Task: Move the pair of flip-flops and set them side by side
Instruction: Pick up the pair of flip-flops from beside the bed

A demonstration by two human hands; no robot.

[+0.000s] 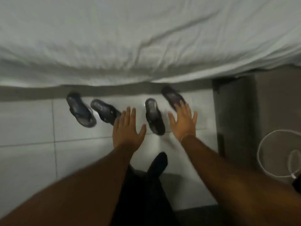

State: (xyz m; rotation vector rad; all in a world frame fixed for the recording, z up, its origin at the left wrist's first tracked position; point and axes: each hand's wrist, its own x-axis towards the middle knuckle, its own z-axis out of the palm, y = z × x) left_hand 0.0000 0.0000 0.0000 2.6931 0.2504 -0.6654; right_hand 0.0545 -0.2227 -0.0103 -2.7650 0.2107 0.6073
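Flip-flops point(154, 115) lie scattered and askew on the tiled floor point(32, 121) by the bed point(146, 38), none yet paired, while left hand point(127, 128) and right hand point(184, 121) reach out spread wide, holding nothing.

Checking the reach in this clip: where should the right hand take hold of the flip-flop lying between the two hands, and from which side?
Judging by its pose, the flip-flop between the hands lies flat on the tiled floor, lengthwise away from the person, its near end closest. The open right hand sits just to its right, so a grip across the sole's edges from above and the right looks best. Blur hides the strap.
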